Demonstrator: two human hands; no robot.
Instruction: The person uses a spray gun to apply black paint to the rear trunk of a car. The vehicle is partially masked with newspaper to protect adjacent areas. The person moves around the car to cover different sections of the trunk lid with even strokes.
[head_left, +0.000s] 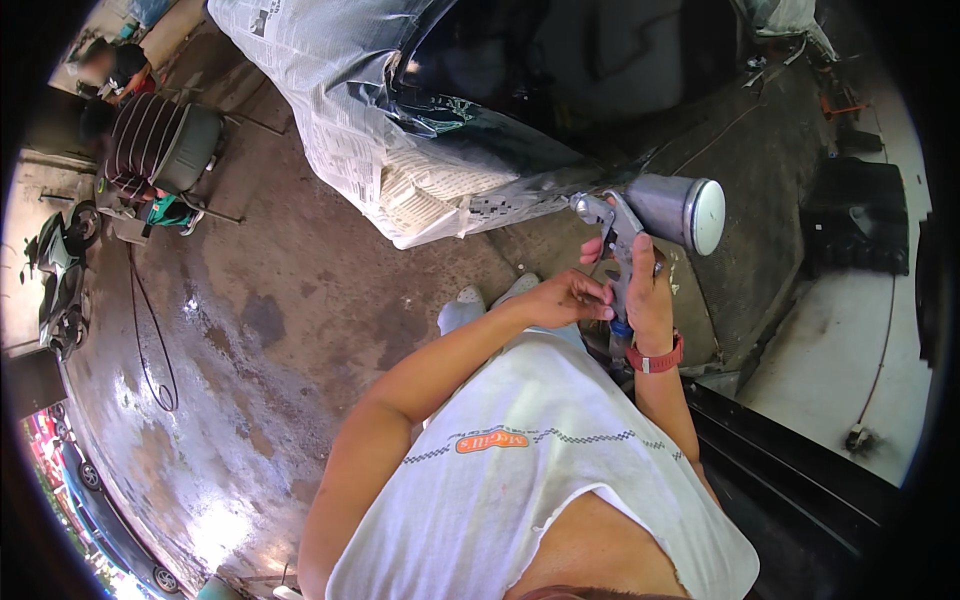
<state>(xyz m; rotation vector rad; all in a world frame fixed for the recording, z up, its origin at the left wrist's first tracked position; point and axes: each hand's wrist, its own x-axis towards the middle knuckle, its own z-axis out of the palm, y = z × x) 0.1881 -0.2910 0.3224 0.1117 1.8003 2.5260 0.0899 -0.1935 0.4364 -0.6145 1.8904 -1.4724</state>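
Right of centre, a metal spray gun [640, 225] is gripped upright by the right hand [650, 295], cup sideways; left hand [570, 298] fingers are pinched at its handle, steadying it.

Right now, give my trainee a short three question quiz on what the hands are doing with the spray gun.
1. True or false: the right hand grips the handle of the spray gun.
2. What does the left hand do? A: rests on the floor. B: reaches to the gun's handle, just under the right hand's fingers. C: holds the newspaper.
3. Fill in: the gun's metal cup points toward the person's ____ side.

Key
1. True.
2. B.
3. Right; behind it the dark car body is partly masked with newspaper.
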